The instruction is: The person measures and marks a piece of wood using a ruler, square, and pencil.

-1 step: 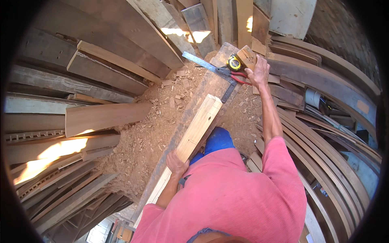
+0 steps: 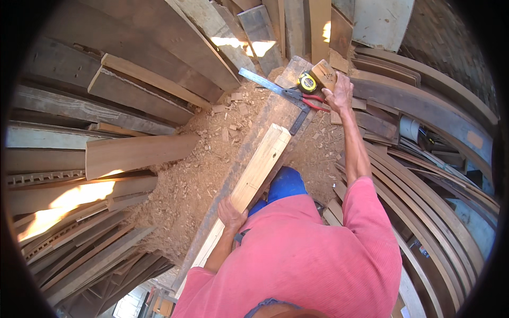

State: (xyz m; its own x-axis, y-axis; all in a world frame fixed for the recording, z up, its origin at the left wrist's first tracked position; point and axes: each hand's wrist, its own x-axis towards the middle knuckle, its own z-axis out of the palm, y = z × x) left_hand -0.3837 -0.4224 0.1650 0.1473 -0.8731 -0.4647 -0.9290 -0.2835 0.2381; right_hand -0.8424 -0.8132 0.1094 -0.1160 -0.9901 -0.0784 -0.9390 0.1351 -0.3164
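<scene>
A pale, squared wooden beam (image 2: 258, 164) with dark pencil-like marks lies along a worn wooden bench (image 2: 214, 199). My left hand (image 2: 231, 213) is closed over the beam, fingers wrapped across its top beside my body. At the bench's far end, my right hand (image 2: 338, 94) grips the near right edge of a brown wooden block (image 2: 324, 75). Against that block rests a yellow and black tape measure (image 2: 307, 82). Red-handled pliers (image 2: 310, 100) lie just left of my right hand, over a metal carpenter's square (image 2: 260, 79) whose dark arm (image 2: 300, 121) points toward the beam's end.
Wood shavings and small offcuts (image 2: 180, 180) cover the floor around the bench. Wide boards (image 2: 138, 153) lean and stack along the left, and more planks (image 2: 265, 37) stand at the far side. Long curved-looking boards (image 2: 424, 201) are piled on the right, close to my right arm.
</scene>
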